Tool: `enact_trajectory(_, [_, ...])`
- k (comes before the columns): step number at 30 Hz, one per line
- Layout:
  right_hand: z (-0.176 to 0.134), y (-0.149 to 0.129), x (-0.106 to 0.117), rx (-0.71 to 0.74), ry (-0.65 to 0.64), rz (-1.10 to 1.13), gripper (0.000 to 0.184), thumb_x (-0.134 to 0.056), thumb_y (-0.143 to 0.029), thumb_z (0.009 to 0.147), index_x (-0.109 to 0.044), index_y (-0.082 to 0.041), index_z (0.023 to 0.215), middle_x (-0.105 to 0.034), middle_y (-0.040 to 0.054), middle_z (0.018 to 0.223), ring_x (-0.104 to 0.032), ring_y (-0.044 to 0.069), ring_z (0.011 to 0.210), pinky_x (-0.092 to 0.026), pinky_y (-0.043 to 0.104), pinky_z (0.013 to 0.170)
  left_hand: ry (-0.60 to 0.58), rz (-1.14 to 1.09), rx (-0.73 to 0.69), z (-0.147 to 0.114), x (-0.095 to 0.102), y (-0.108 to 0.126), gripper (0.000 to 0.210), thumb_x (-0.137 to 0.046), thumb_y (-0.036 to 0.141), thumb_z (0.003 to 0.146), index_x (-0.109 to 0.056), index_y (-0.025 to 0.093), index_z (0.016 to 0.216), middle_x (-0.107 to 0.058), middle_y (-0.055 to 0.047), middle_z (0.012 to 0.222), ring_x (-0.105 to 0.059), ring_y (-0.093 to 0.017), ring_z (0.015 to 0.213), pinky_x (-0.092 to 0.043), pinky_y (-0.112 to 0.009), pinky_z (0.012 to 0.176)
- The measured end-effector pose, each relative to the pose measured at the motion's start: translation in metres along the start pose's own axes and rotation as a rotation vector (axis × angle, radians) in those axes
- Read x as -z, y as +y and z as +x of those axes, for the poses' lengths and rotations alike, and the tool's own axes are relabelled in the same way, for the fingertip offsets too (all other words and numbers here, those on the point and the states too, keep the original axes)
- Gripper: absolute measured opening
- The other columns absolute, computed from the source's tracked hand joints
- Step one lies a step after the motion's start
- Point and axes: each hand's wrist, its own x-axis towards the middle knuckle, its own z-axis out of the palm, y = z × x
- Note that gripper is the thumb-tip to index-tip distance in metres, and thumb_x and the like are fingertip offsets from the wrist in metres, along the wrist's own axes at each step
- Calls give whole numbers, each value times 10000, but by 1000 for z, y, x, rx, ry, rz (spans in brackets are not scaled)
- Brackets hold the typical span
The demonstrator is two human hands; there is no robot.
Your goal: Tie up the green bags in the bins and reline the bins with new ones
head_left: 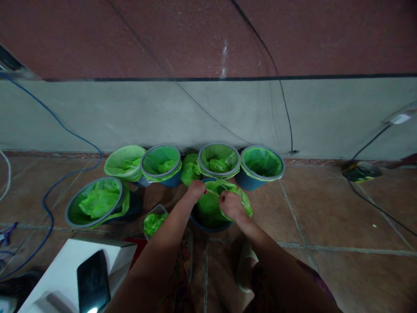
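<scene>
Both my hands are over a dark blue bucket [213,227] that stands nearest to me, with a light green plastic bag [211,208] inside it. My left hand [196,190] is closed on the bag's edge at the far side of the rim. My right hand [232,205] is closed on the same edge farther right, and a strip of the bag runs stretched between the two hands. To the right of my right hand, part of the bag hangs loosely over the bucket's rim. The fingertips of both hands are partly hidden.
Behind stand several bag-lined buckets, among them a grey-rimmed bucket [239,158] and a right-hand bucket [257,184]. A tilted bucket [67,216] lies at left, near a clear container [146,232]. A phone [93,280] rests on a white box [61,265]; a blue cable [52,213] crosses the floor.
</scene>
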Motion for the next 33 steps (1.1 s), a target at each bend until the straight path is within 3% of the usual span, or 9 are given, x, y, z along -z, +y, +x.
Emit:
enact_trajectory(3, [4, 2, 13, -15, -80, 226, 164, -587, -135, 704, -647, -209, 570, -579, 3, 536, -544, 139, 570, -398, 244, 553, 51, 7, 28, 1, -4, 2, 163, -582, 159, 775, -678, 143, 904, -531, 13, 481, -402, -103, 401, -272, -238, 444])
enact_trajectory(6, [5, 2, 27, -99, -203, 658, 136, -641, -238, 685, -643, -197, 556, -509, -36, 484, -483, 104, 491, -414, 217, 492, 52, -41, 18, -4, -7, 8, 368, -583, 217, 802, -625, 143, 1160, -634, -1, 592, -485, -120, 448, -345, -234, 472])
enact_trajectory(9, [2, -2, 46, -116, -242, 1038, 147, -721, -315, 632, -679, -174, 636, -567, -34, 580, -508, 90, 536, -487, 223, 554, 35, -102, -85, -14, -10, 18, 383, -569, 240, 819, -619, 151, 1189, -701, -29, 754, -592, -135, 595, -443, -233, 579])
enact_trajectory(11, [1, -5, 60, -57, -230, 1252, 174, -755, -309, 608, -697, -172, 697, -625, -20, 684, -547, 91, 607, -525, 238, 646, -50, -174, -230, -24, -10, 27, 305, -575, 190, 802, -666, 150, 1090, -722, -43, 890, -638, -140, 763, -478, -226, 715])
enact_trajectory(14, [0, -8, 79, 27, -158, 1502, 176, -762, -285, 614, -697, -189, 747, -657, -9, 772, -596, 110, 700, -544, 280, 764, -313, -264, -442, -40, -8, 37, 208, -582, 189, 808, -706, 143, 968, -721, -48, 1004, -632, -161, 949, -455, -247, 893])
enact_trajectory(18, [2, -6, 93, 40, 9, 1647, 150, -755, -266, 627, -670, -214, 739, -651, -22, 784, -617, 121, 729, -550, 320, 833, -509, -215, -617, -53, -11, 39, 215, -612, 273, 824, -710, 137, 959, -712, -48, 985, -617, -178, 948, -446, -270, 892])
enact_trajectory(25, [-1, -6, 95, 65, 31, 1740, 183, -814, -263, 626, -704, -215, 763, -670, -26, 792, -598, 102, 722, -556, 328, 865, -245, 67, -634, -45, -27, 26, 300, -545, 384, 853, -695, 139, 767, -614, 19, 655, -498, -109, 617, -389, -231, 640])
enact_trajectory(28, [1, -3, 92, 55, 36, 1712, 205, -827, -302, 632, -726, -208, 783, -654, -19, 721, -578, 101, 680, -560, 311, 819, -122, -66, -575, -38, -27, 24, 305, -500, 333, 856, -637, 151, 654, -604, 6, 635, -511, -110, 620, -395, -232, 631])
enact_trajectory(33, [6, 1, 83, -40, 128, 1572, 217, -832, -346, 630, -711, -186, 712, -493, -61, 521, -403, 55, 496, -487, 213, 581, 5, -348, -283, -21, -26, 17, 290, -426, 292, 886, -496, 181, 627, -482, 32, 540, -471, -91, 484, -413, -237, 547])
